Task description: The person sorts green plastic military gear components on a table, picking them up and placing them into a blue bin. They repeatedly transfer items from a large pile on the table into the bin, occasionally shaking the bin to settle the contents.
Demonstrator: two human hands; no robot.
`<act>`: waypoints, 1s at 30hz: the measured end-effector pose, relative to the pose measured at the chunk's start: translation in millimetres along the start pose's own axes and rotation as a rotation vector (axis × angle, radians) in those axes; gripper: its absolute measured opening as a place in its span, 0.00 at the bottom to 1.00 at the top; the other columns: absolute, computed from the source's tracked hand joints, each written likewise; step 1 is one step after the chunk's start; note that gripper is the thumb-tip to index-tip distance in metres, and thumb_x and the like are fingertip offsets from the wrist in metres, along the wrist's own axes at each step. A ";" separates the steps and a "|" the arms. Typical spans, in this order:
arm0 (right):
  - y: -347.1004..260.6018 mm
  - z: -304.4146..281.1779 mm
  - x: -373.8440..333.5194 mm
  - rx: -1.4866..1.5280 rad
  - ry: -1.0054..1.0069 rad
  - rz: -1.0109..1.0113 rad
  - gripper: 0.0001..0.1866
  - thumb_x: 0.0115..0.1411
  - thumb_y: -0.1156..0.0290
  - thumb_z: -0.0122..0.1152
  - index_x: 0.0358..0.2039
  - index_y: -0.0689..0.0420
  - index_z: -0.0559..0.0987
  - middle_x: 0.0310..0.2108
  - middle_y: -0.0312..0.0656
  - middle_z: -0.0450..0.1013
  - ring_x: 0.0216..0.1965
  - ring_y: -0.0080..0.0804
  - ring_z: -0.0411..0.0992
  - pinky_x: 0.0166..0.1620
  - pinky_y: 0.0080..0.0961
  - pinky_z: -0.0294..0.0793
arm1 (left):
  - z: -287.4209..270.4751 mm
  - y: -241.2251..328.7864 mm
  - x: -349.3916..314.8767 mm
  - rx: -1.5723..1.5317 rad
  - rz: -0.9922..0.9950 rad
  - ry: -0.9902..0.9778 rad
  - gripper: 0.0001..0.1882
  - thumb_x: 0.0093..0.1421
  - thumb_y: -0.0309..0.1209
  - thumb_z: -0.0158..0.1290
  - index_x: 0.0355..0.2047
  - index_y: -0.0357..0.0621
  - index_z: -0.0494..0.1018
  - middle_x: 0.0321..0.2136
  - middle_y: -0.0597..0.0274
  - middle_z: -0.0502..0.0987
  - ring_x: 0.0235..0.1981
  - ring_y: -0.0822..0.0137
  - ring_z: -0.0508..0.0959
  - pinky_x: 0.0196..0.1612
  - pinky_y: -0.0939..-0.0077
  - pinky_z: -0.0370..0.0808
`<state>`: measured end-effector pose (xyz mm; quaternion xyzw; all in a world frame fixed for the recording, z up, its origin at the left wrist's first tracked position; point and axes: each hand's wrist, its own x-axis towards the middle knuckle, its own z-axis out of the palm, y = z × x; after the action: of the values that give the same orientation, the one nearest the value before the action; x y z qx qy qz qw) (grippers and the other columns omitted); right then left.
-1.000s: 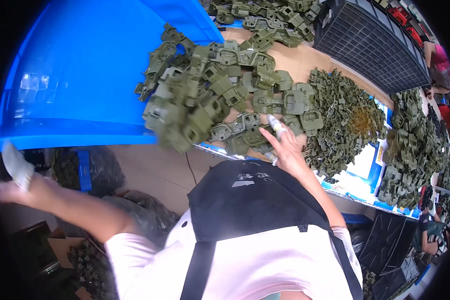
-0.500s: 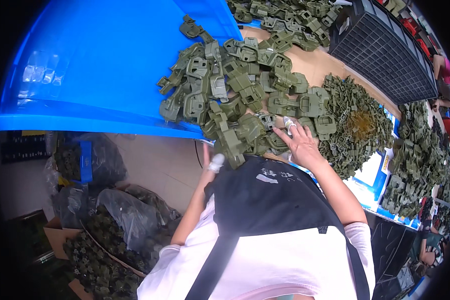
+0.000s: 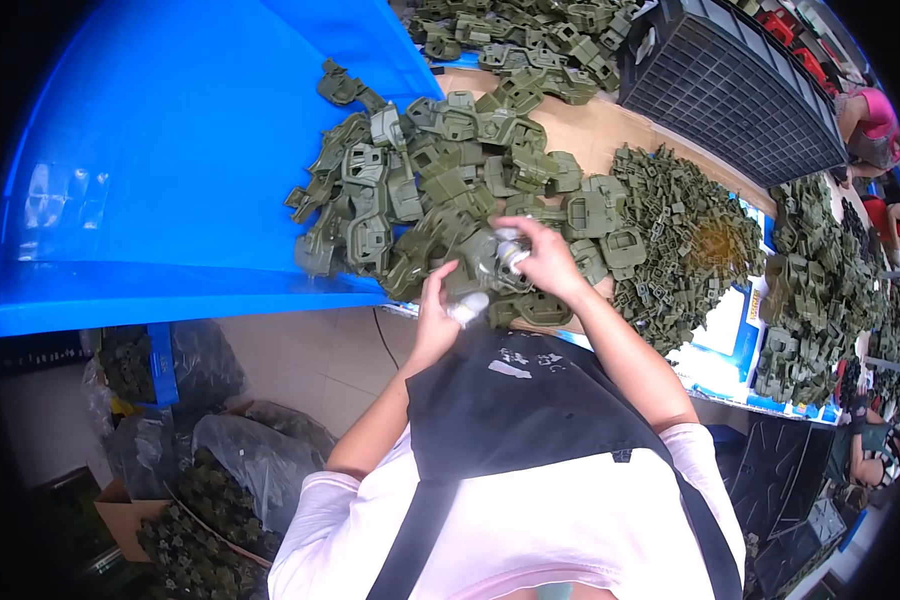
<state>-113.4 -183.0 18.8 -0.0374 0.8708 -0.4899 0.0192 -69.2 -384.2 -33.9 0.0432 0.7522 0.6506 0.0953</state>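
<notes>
My right hand [image 3: 548,262] is closed, with white covers on its fingers, on an olive-green moulded plastic part [image 3: 485,262]. Motion smears this part, so its outline is unclear. My left hand [image 3: 438,322] is close by on the left, its index finger stretched out and its white-covered thumb apart from it. I make out nothing plainly gripped there. Around both hands lies a pile of similar olive-green parts [image 3: 370,185], some with square openings, heaped at the front of a blue bin [image 3: 170,288].
A mound of small green pieces [image 3: 670,235] lies to the right, near a black ribbed crate [image 3: 735,100]. More green parts [image 3: 810,280] lie beyond. Below left are clear plastic bags [image 3: 245,455] and a cardboard box [image 3: 125,520]. Other people sit at the far right.
My left hand has moved up and right onto the pile's near edge. My right hand has shifted left, and its spread fingers have closed in. The view has shifted slightly.
</notes>
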 end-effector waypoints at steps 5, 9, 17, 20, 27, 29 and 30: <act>19.4 -29.9 2.5 0.088 0.034 0.165 0.21 0.45 0.75 0.58 0.44 0.55 0.74 0.35 0.47 0.75 0.37 0.37 0.74 0.40 0.29 0.72 | 6.4 7.9 36.2 0.578 0.181 0.085 0.26 0.48 0.30 0.58 0.49 0.50 0.66 0.46 0.58 0.70 0.50 0.58 0.66 0.50 0.67 0.65; 45.2 -22.4 13.7 0.096 -0.138 0.229 0.22 0.48 0.69 0.56 0.45 0.58 0.73 0.35 0.47 0.75 0.38 0.34 0.73 0.43 0.26 0.70 | 23.3 14.6 45.9 0.420 0.203 0.091 0.29 0.49 0.30 0.56 0.52 0.47 0.61 0.49 0.52 0.66 0.52 0.52 0.63 0.54 0.63 0.59; 57.9 -49.1 -5.3 0.677 -0.090 0.337 0.23 0.51 0.81 0.48 0.50 0.59 0.69 0.39 0.39 0.71 0.40 0.22 0.69 0.40 0.17 0.67 | 50.2 61.8 1.1 0.594 0.498 0.328 0.32 0.52 0.38 0.55 0.55 0.41 0.59 0.54 0.50 0.60 0.57 0.48 0.55 0.59 0.57 0.51; 44.7 -83.6 -31.7 0.744 -0.018 0.398 0.23 0.51 0.83 0.50 0.50 0.56 0.70 0.37 0.38 0.72 0.37 0.22 0.69 0.38 0.17 0.68 | 38.9 84.3 31.3 0.689 0.625 0.429 0.25 0.54 0.36 0.53 0.51 0.43 0.64 0.51 0.52 0.64 0.57 0.49 0.57 0.58 0.58 0.53; 112.9 -111.1 -87.5 0.334 0.065 0.243 0.24 0.46 0.86 0.49 0.46 0.57 0.74 0.35 0.38 0.74 0.35 0.22 0.70 0.40 0.16 0.67 | 43.4 99.0 204.7 1.811 0.775 0.098 0.44 0.47 0.22 0.49 0.62 0.65 0.44 0.55 0.54 0.61 0.61 0.55 0.54 0.61 0.47 0.44; 109.7 -113.4 -104.4 0.408 0.083 0.283 0.24 0.46 0.87 0.49 0.45 0.57 0.74 0.35 0.38 0.74 0.35 0.21 0.69 0.40 0.16 0.66 | 37.4 70.7 243.6 1.898 0.691 -0.003 0.46 0.48 0.23 0.48 0.63 0.70 0.38 0.50 0.55 0.67 0.56 0.56 0.62 0.60 0.48 0.46; 108.6 -116.8 -114.1 0.476 0.126 0.325 0.25 0.45 0.87 0.47 0.46 0.57 0.74 0.35 0.38 0.74 0.36 0.21 0.68 0.40 0.16 0.66 | 48.0 82.1 251.8 1.926 0.453 -0.203 0.49 0.48 0.23 0.49 0.63 0.72 0.34 0.42 0.56 0.72 0.49 0.58 0.69 0.59 0.48 0.50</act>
<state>-13.0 -17.8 -13.8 0.1386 0.7254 -0.6723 0.0517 -310.7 -277.8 18.7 0.3002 0.9217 -0.2418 -0.0430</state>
